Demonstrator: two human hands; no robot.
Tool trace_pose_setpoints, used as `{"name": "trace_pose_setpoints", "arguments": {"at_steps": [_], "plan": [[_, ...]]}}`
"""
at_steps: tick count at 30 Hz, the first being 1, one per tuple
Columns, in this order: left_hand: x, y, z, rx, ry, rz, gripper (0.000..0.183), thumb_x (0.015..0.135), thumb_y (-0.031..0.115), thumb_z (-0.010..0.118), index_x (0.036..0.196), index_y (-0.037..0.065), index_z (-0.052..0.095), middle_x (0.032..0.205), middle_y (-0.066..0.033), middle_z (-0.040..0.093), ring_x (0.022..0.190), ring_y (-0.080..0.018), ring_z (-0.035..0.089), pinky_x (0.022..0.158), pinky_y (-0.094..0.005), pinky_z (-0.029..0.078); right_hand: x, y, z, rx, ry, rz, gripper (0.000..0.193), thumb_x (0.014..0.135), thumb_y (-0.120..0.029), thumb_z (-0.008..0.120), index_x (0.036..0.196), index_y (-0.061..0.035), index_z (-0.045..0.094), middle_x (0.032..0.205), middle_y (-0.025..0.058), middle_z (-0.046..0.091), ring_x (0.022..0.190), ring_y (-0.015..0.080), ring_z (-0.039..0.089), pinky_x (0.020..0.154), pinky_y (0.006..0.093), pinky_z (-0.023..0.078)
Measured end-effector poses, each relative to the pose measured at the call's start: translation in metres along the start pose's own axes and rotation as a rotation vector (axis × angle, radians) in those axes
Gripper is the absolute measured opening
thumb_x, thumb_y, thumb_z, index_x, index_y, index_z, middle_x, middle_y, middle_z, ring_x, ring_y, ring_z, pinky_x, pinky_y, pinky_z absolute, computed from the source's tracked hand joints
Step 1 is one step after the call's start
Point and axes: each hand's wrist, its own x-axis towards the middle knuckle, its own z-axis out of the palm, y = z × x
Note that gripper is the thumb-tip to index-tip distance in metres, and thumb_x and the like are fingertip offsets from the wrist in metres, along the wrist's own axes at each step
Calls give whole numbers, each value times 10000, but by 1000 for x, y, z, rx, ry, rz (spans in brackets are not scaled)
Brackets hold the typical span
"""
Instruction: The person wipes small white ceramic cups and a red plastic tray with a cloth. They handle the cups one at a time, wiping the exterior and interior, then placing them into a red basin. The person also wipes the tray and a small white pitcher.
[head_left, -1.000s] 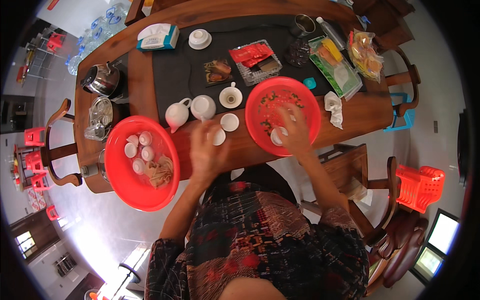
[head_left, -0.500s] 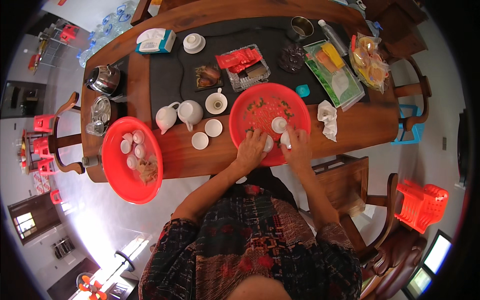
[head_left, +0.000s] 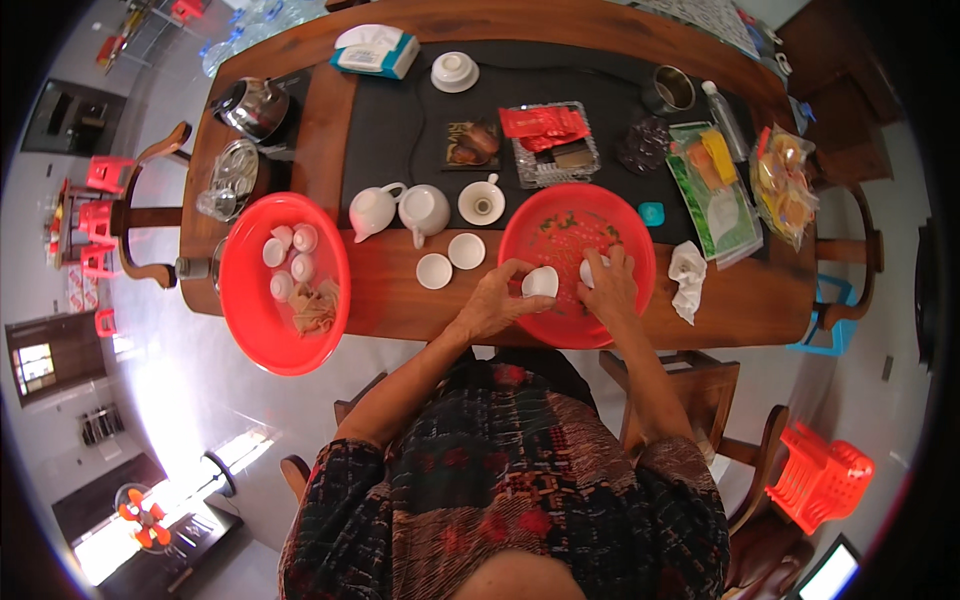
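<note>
My left hand [head_left: 492, 303] grips a small white teacup [head_left: 540, 283] between thumb and fingers, over the near left part of a red patterned basin [head_left: 640, 235]. Inside that basin, my right hand [head_left: 612, 290] is closed on another white teacup [head_left: 591, 270], partly covered by its fingers. Left of the basin, two white cups [head_left: 433, 271] stand on the wooden table edge. Behind them sit a white strainer [head_left: 481, 203], a white pitcher [head_left: 424, 211] and a white teapot [head_left: 373, 211].
At left, a second red basin [head_left: 235, 300] holds several white cups [head_left: 304, 237] and a brown cloth [head_left: 316, 310]. A kettle [head_left: 258, 108], tissue box [head_left: 398, 58], glass tray [head_left: 590, 165], turquoise item [head_left: 652, 213], crumpled tissue [head_left: 687, 280] and food packages [head_left: 783, 185] lie around.
My left hand has lifted its cup and tipped it toward the basin's near left rim. My right hand has moved deeper into the basin. The whole view has shifted.
</note>
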Motion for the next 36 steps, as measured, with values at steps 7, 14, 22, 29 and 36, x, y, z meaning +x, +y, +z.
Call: {"name": "trace_pose_setpoints", "arguments": {"at_steps": [7,14,22,29,36], "plan": [[-18,11,-25,-253,21,9,451,758,107,761,1117,10,507,1048,-76,615,975,-134,587,837,-287,499,6,19,15,-2,40,-137,359,678,-114,647,1024,-132,552,1003,168,470,944,393,472,791,494,433],[-55,34,-69,-361,86,36,504,738,129,779,1135,18,489,1033,-69,604,973,-133,582,846,-296,486,12,35,20,325,214,-107,322,706,-80,634,1015,-88,542,930,136,554,887,313,544,712,400,454],[-100,21,-140,-441,424,155,517,725,163,786,1134,24,503,1019,-68,606,931,-134,585,833,-293,485,22,-89,-18,1849,-220,145,376,773,-83,603,1126,-109,475,1004,61,563,864,167,580,584,324,506],[-149,2,-229,-93,891,-30,544,711,163,777,1160,10,510,963,-147,619,826,-176,633,685,-299,535,60,-298,0,1679,-790,-303,335,763,-39,633,1074,-58,510,970,34,545,816,115,563,595,248,497],[-185,-61,-270,403,974,-147,562,689,244,766,1141,25,515,1036,-176,580,952,-321,583,780,-404,484,77,-379,114,1213,-675,-246,315,744,-71,666,1018,-75,512,906,16,558,756,123,564,623,256,473]]}}
